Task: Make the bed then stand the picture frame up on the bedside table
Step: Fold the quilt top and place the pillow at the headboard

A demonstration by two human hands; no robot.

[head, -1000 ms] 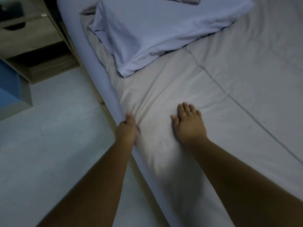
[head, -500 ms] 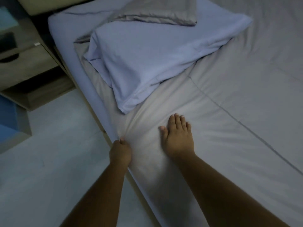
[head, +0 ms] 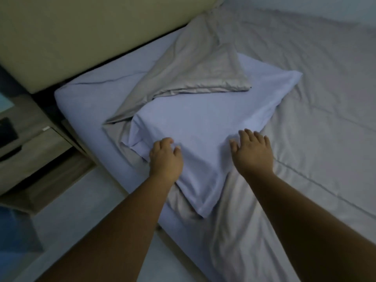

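A pale blue pillow lies askew near the head of the bed, on top of the grey bed cover. A corner of the grey cover is folded back over the pillow's far end. My left hand rests on the pillow's near left edge with fingers loosely curled and holds nothing. My right hand hovers flat, fingers apart, at the pillow's near right edge. The wooden bedside table stands at the left with a dark flat object on it; I cannot tell what it is.
A beige padded headboard runs across the top left. The blue fitted sheet shows along the mattress's left side. Pale floor lies between bed and table. A blue object sits at the lower left.
My left hand let go of the grey cover's edge. Both hands moved up the bed onto the pillow. The view shifted toward the headboard.
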